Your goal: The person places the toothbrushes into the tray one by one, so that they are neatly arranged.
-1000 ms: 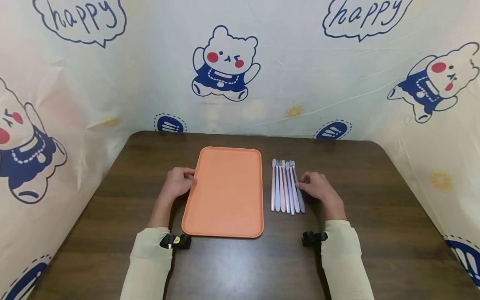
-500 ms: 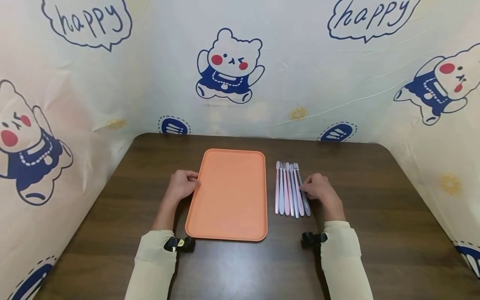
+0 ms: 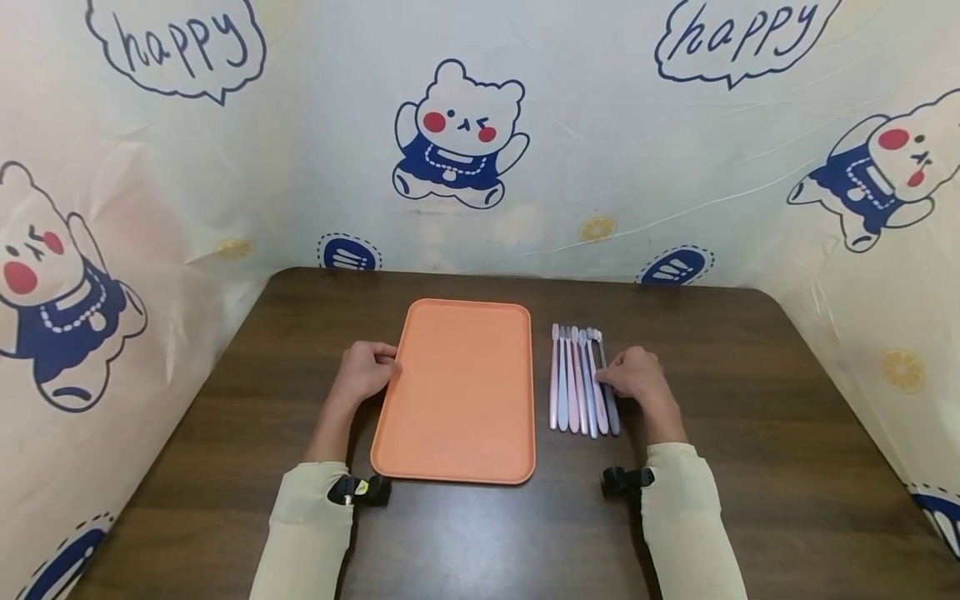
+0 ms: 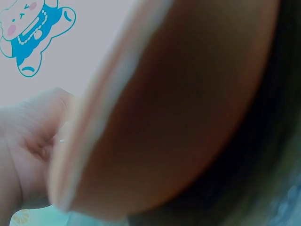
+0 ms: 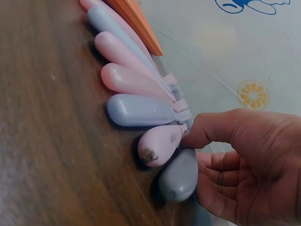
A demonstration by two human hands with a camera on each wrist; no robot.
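Right of the orange tray (image 3: 457, 392), the right hand (image 3: 635, 372)'s grip pinches the grey toothbrush (image 5: 178, 176); the left hand (image 3: 363, 368) grips the tray's left rim. Straight lift should clear the tray-side pink toothbrush (image 5: 162, 142)!

I see the gray toothbrush (image 5: 180, 175) pinched in the right hand (image 3: 636, 372), 6 pink and blue toothbrushes (image 3: 581, 383) lined up just left, and the orange tray (image 3: 457, 392) held rim-side by the left hand (image 3: 363, 368).

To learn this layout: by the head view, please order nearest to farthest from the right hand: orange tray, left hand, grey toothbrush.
1. Grey toothbrush: right end of the toothbrush row.
2. Orange tray: left of that row.
3. Left hand: at the tray's left edge.
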